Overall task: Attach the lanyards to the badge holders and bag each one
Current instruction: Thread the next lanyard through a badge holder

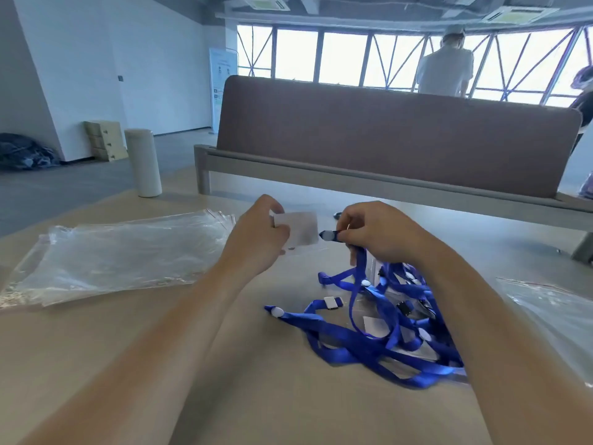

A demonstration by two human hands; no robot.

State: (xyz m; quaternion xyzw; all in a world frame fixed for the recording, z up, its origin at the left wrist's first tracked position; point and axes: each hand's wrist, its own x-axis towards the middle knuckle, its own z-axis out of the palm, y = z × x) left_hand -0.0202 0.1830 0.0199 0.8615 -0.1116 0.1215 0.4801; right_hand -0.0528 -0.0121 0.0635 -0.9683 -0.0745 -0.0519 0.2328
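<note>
Left of frame: stack of clear bags point(122, 252) flat on table point(224, 396); white cylinder point(143, 162) upright beyond. Centre: left hand point(256, 236) pinches badge holder point(300, 231) by left edge, held above table. Just right: right hand point(375, 232), fingers curled, pinches lanyard clip point(329, 235) (tip touching holder's edge). Lower right: tangled blue lanyards point(378, 332) piled over more holders.

Nothing can be read: the tall white standing banner point(220, 81) by the far wall carries print, too blurred to make out.
</note>
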